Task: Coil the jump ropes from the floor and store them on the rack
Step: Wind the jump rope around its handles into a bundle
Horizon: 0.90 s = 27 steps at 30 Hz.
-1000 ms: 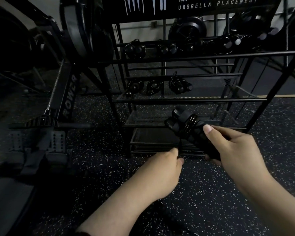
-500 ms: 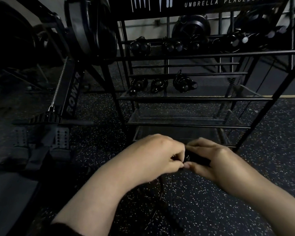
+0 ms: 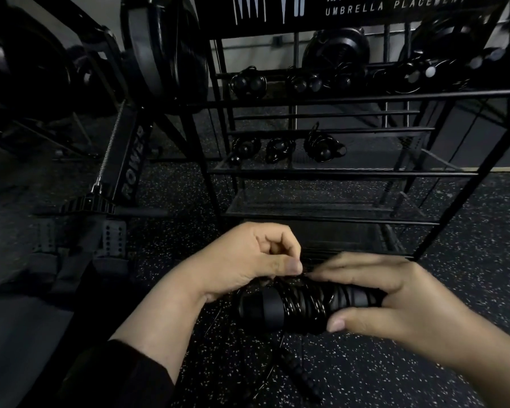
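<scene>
- Speckled black rubber floor (image 3: 365, 372) across the whole lower view.
- Black metal rack (image 3: 351, 172) straight ahead, several tiers of bars and mesh shelves, topped by a sign (image 3: 392, 5) reading "UMBRELLA PLACEMENT".
- Rowing machine (image 3: 133, 163) just left of the rack, rail marked "ROWER", chain running up alongside it, footplates near the floor.
- Right hand (image 3: 395, 298) low and centre-right, curled round one end of the jump rope handles (image 3: 292, 307), fingers over the top, thumb underneath.
- Left hand (image 3: 248, 260) just beside the right, above the bundle's other end, thumb and forefinger pinched together at the top of the windings; cord too thin and dark there to make out between the fingertips.
- Handles held roughly level in front of the rack's lowest shelf, above the floor, glossy black cord wound in close turns round the middle.
- Coiled jump ropes (image 3: 277, 148) already stored, three bundles side by side on the middle mesh shelf.
- More dark bundles (image 3: 248, 83) along the upper tier.
- Loose rope (image 3: 298, 372) hanging from the held bundle down to the floor, partly beaded, trailing toward the bottom edge.
</scene>
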Tool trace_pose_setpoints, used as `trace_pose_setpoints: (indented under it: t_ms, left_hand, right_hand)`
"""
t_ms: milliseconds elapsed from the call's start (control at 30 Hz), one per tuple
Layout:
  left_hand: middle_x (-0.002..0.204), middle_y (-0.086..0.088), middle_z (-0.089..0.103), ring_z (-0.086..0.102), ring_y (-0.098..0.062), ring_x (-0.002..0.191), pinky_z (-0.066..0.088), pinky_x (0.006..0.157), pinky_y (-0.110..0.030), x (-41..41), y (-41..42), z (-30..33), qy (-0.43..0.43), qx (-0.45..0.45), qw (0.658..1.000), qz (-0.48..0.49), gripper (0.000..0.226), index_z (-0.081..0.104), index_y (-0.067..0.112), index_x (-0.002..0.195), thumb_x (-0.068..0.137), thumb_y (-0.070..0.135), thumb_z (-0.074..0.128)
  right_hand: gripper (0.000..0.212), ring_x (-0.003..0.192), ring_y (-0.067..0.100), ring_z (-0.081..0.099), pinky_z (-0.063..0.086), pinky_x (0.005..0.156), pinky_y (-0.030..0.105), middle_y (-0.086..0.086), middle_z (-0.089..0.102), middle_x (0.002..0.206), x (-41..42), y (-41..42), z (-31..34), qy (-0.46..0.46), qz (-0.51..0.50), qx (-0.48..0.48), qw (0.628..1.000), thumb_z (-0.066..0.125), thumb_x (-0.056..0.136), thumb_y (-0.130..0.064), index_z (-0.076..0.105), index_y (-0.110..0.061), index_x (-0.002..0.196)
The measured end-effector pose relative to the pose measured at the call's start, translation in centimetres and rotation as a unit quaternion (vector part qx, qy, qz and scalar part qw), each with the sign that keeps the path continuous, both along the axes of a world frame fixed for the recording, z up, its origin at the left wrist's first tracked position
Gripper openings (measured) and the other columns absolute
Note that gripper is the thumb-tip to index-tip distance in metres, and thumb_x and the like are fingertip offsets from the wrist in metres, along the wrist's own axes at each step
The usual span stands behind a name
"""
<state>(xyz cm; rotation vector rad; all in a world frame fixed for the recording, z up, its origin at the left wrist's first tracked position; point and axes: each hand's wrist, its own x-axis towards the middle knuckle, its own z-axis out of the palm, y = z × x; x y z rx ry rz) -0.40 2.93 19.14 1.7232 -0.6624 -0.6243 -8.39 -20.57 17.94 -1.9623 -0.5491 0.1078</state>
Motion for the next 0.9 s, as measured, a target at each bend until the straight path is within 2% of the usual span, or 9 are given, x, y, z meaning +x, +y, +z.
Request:
trace_pose_setpoints:
  t_ms: [133, 200, 300, 367, 433, 567, 667, 733, 900]
  left_hand:
    - [0.073, 0.013, 0.063, 0.056, 0.001, 0.065, 0.044, 0.063, -0.012, 0.3, -1.0, -1.1, 0.05, -0.063, 0.997, 0.001, 0.032, 0.071, 0.032, 0.076, 0.071, 0.062, 0.08]
    - [0.074, 0.014, 0.064, 0.056, 0.002, 0.067, 0.044, 0.065, -0.013, 0.4, -1.9, -1.7, 0.066, -0.068, 0.996, 0.009, 0.033, 0.072, 0.036, 0.076, 0.071, 0.068, 0.078]
    - [0.076, 0.015, 0.067, 0.06, 0.002, 0.069, 0.048, 0.067, -0.015, 0.6, -3.1, -3.2, 0.108, -0.116, 0.987, 0.021, 0.013, 0.073, 0.033, 0.08, 0.091, 0.037, 0.067]
    - [0.076, 0.012, 0.065, 0.06, -0.001, 0.066, 0.047, 0.061, -0.018, -0.1, -3.3, -3.5, 0.161, -0.178, 0.969, 0.06, 0.017, 0.068, 0.022, 0.087, 0.097, 0.016, 0.055]
    - [0.071, 0.01, 0.061, 0.054, -0.004, 0.063, 0.038, 0.059, -0.022, -1.0, -3.5, -3.6, 0.184, -0.198, 0.96, 0.074, 0.022, 0.069, 0.024, 0.083, 0.095, 0.01, 0.058]
    - [0.055, 0.009, 0.041, 0.033, -0.006, 0.049, 0.024, 0.05, -0.024, -1.9, -4.4, -3.5, 0.189, -0.139, 0.963, 0.13, 0.063, 0.061, 0.029, 0.054, 0.102, -0.006, 0.041]
    - [0.058, 0.006, 0.032, 0.021, -0.009, 0.049, 0.015, 0.048, -0.027, -2.1, -5.4, -3.2, 0.216, -0.117, 0.957, 0.155, 0.04, 0.055, 0.018, 0.072, 0.109, 0.018, 0.04]
    - [0.059, 0.004, 0.033, 0.019, -0.009, 0.049, 0.014, 0.047, -0.026, -2.3, -5.8, -3.0, 0.223, -0.095, 0.953, 0.181, 0.024, 0.05, 0.012, 0.091, 0.11, 0.022, 0.039]
    - [0.059, 0.003, 0.041, 0.027, -0.009, 0.046, 0.018, 0.045, -0.026, -2.3, -6.3, -2.8, 0.163, -0.008, 0.964, 0.21, 0.021, 0.053, 0.011, 0.094, 0.108, 0.02, 0.039]
  right_hand:
    - [0.043, 0.107, 0.014, 0.071, 0.057, 0.09, 0.026, -0.011, 0.073, 0.115, -0.2, 0.0, 0.4, -0.005, -0.021, 0.06, 0.998, 0.084, 0.072, -0.049, 0.076, -0.04, 0.113]
    - [0.041, 0.108, 0.014, 0.071, 0.055, 0.091, 0.024, -0.008, 0.074, 0.114, -0.3, 0.1, 0.6, -0.004, -0.033, 0.088, 0.996, 0.084, 0.072, -0.049, 0.077, -0.037, 0.111]
    - [0.039, 0.106, 0.008, 0.071, 0.054, 0.089, 0.016, -0.012, 0.074, 0.111, -0.6, 0.3, 0.6, -0.009, -0.069, 0.125, 0.99, 0.085, 0.069, -0.051, 0.078, -0.04, 0.105]
    - [0.036, 0.1, 0.005, 0.072, 0.053, 0.084, 0.013, -0.012, 0.074, 0.106, -0.5, 0.3, 0.5, -0.006, -0.113, 0.16, 0.981, 0.09, 0.069, -0.041, 0.079, -0.04, 0.103]
    - [0.042, 0.098, 0.003, 0.072, 0.053, 0.082, 0.011, -0.013, 0.076, 0.103, -0.5, 0.3, 0.4, 0.01, -0.152, 0.188, 0.97, 0.089, 0.067, -0.03, 0.077, -0.044, 0.104]
    - [0.043, 0.102, -0.001, 0.069, 0.048, 0.085, 0.007, -0.016, 0.074, 0.105, -0.3, 0.3, 0.8, -0.03, -0.191, 0.172, 0.966, 0.084, 0.067, -0.04, 0.077, -0.042, 0.109]
    - [0.042, 0.102, -0.004, 0.068, 0.047, 0.085, 0.005, -0.017, 0.073, 0.104, 0.2, -0.1, 0.7, -0.044, -0.24, 0.163, 0.956, 0.074, 0.071, -0.037, 0.071, -0.034, 0.113]
    - [0.043, 0.107, -0.004, 0.065, 0.046, 0.088, 0.006, -0.02, 0.071, 0.107, 0.4, -0.3, 0.5, -0.055, -0.253, 0.131, 0.957, 0.071, 0.074, -0.04, 0.069, -0.035, 0.117]
    - [0.047, 0.109, -0.01, 0.059, 0.041, 0.089, 0.002, -0.025, 0.066, 0.109, 0.8, -0.4, -0.1, -0.078, -0.3, 0.056, 0.949, 0.067, 0.073, -0.054, 0.067, -0.039, 0.118]
